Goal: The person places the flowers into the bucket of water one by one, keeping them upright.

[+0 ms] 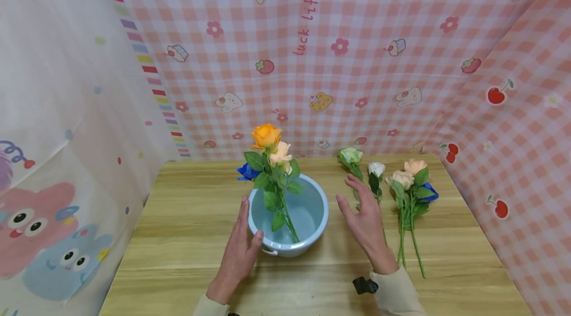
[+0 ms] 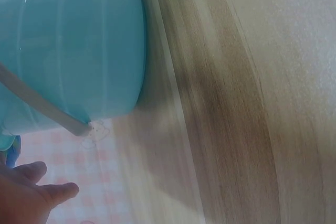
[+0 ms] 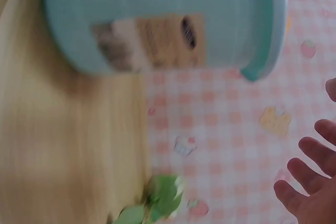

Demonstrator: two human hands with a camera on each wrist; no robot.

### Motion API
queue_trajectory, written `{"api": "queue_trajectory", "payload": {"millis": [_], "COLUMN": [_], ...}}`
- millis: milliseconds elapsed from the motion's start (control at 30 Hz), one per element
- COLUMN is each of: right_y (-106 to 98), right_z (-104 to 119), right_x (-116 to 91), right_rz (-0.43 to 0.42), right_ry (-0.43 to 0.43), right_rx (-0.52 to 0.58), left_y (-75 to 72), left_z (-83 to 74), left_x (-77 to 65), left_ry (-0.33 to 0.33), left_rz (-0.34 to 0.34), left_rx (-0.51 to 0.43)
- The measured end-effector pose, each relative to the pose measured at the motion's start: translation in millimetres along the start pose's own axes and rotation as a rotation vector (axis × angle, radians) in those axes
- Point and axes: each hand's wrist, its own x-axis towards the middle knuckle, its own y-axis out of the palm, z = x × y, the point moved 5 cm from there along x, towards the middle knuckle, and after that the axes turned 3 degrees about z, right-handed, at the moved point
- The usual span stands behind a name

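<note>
A light blue plastic bucket point(image 1: 312, 236) stands upright on the table. An orange rose point(image 1: 266, 136), a peach rose point(image 1: 280, 153) and a blue rose point(image 1: 248, 172) lean out over its far left rim, stems inside. Close beside the left rim is my left hand point(image 1: 238, 251), fingers fairly straight; whether it touches the bucket I cannot tell. My right hand point(image 1: 367, 219) hovers to the right of the bucket with fingers spread, holding nothing. Near it lie a pale green rose point(image 1: 351, 155) and a white rose point(image 1: 376, 169). The right wrist view shows a label point(image 3: 152, 43) on the bucket's side.
Further right on the wooden table point(image 1: 187, 217) lie peach roses point(image 1: 401, 178) and another blue rose point(image 1: 429, 193), stems toward me. A pink checked cloth point(image 1: 303, 73) hangs behind the table. The bucket's handle point(image 2: 47, 103) hangs down its side.
</note>
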Motion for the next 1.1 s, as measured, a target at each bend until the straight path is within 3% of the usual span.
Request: {"api": "queue_trajectory", "payload": {"millis": [533, 900, 1100], "right_y": [-22, -24, -23], "right_z": [-59, -92, -107], "right_x": [-9, -18, -23], "right_rz": [0.013, 0.094, 0.182], "right_ry": [-0.083, -0.018, 0.048], "right_rx": [-0.28, -0.338, -0.377], "left_y": [-0.1, -0.1, 0.2], "left_z": [0.2, -0.2, 0.1], "left_x": [0.3, 0.1, -0.4], "left_ry": [-0.005, -0.011, -0.012], "left_rz": [-0.001, 0.008, 0.006], "left_rx": [0.011, -0.001, 0.002]}}
